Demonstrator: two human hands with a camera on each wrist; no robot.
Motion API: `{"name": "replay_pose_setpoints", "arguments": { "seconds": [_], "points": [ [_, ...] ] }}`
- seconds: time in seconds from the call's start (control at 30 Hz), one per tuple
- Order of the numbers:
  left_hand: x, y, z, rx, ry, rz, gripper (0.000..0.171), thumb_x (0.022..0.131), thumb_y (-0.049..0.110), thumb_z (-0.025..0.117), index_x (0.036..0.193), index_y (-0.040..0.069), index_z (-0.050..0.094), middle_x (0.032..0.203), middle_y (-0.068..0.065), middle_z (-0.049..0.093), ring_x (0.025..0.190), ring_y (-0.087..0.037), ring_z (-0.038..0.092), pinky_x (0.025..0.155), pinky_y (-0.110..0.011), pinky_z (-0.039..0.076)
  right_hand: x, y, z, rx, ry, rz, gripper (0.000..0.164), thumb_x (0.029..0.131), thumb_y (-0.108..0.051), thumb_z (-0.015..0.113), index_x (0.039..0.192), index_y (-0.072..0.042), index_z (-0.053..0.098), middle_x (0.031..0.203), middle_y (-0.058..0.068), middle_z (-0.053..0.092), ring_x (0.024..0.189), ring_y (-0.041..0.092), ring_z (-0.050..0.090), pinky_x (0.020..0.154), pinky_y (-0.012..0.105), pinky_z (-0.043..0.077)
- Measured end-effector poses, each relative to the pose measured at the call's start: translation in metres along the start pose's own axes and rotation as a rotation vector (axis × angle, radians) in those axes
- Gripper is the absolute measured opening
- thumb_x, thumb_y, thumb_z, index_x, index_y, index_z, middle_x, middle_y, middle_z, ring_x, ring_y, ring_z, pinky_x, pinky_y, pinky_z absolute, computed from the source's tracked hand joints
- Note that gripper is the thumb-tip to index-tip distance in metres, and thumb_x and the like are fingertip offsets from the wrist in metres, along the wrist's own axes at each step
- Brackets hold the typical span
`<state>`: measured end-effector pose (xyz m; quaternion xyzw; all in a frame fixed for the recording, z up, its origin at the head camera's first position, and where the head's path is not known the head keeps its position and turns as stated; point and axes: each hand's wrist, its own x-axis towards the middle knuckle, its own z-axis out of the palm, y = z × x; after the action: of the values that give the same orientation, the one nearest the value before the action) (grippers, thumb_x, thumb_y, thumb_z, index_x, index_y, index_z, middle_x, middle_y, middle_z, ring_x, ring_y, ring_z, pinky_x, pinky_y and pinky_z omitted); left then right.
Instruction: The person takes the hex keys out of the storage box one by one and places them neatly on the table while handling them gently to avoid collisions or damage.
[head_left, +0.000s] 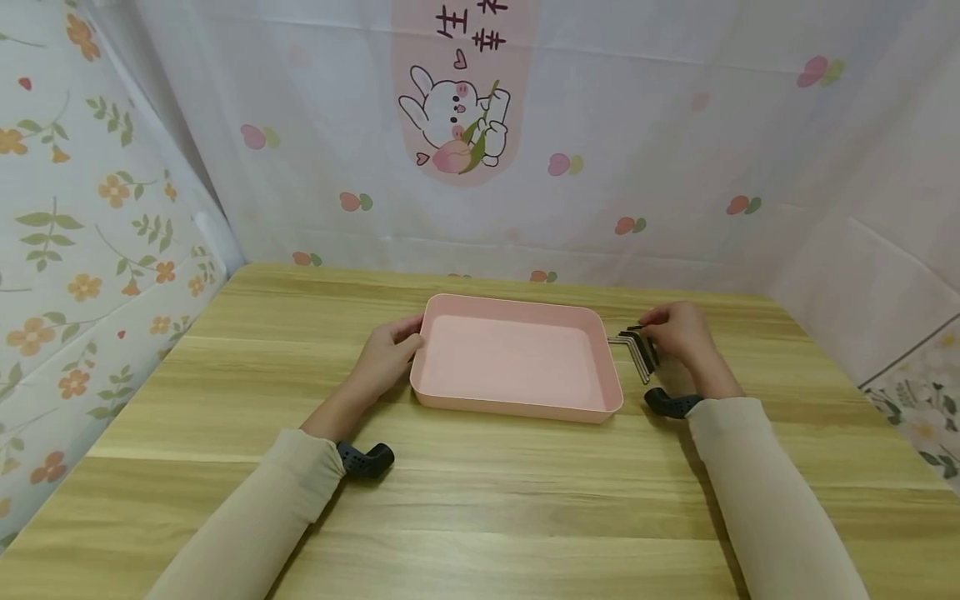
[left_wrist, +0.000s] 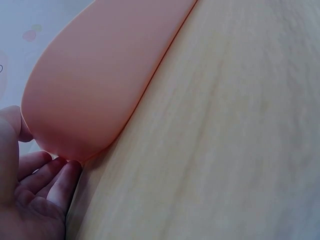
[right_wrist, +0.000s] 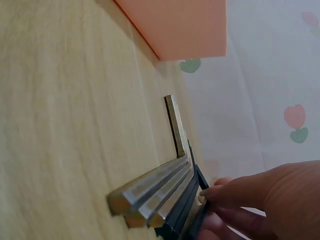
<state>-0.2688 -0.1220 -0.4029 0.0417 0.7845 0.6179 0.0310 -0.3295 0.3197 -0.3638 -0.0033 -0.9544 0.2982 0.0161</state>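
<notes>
A shallow pink tray (head_left: 517,410) lies on the wooden table. My left hand (head_left: 386,357) holds its left side, the thumb at the rim and the other fingers against the outer wall. In the left wrist view that tray wall (left_wrist: 95,85) rises in front of the left hand (left_wrist: 37,185). Several L-shaped hex keys (head_left: 639,360) lie side by side just right of the tray, silver ones nearest it and black ones beyond. My right hand (head_left: 681,335) pinches a black hex key (right_wrist: 202,220) at the outer side of the row, beside the silver keys (right_wrist: 150,187).
The wooden table (head_left: 480,508) carries the tray and keys. A patterned white cloth (head_left: 660,125) hangs behind its back edge, and a floral cloth (head_left: 97,242) hangs on the left. Dark wrist mounts (head_left: 366,460) sit at both sleeve cuffs.
</notes>
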Motion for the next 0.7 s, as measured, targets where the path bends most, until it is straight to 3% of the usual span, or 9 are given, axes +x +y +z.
{"name": "replay_pose_setpoints", "arguments": {
  "seconds": [0.43,0.7],
  "points": [
    [-0.0011,0.0023,-0.0015,-0.004,-0.007,0.007,0.053,0.101,0.013,0.048,0.153,0.003,0.043,0.155,-0.016,0.048,0.143,-0.027,0.047,0.116,-0.045,0.044,-0.0045,-0.0059,0.0002,0.02,-0.039,0.038,0.024,0.098,-0.011,0.061,0.113,0.005,0.071,0.112,0.027,0.07,0.074,0.015,0.061,0.058,0.021,0.051],
    [-0.0007,-0.0006,0.0,-0.001,-0.004,0.002,0.053,0.101,0.013,0.048,0.153,0.004,0.043,0.155,-0.015,0.049,0.142,-0.027,0.049,0.115,-0.045,0.045,-0.0055,-0.0096,-0.0019,0.023,-0.068,0.069,0.026,0.1,-0.013,0.059,0.116,0.006,0.069,0.107,0.024,0.07,0.074,0.013,0.06,0.059,0.021,0.053]
  ]
}}
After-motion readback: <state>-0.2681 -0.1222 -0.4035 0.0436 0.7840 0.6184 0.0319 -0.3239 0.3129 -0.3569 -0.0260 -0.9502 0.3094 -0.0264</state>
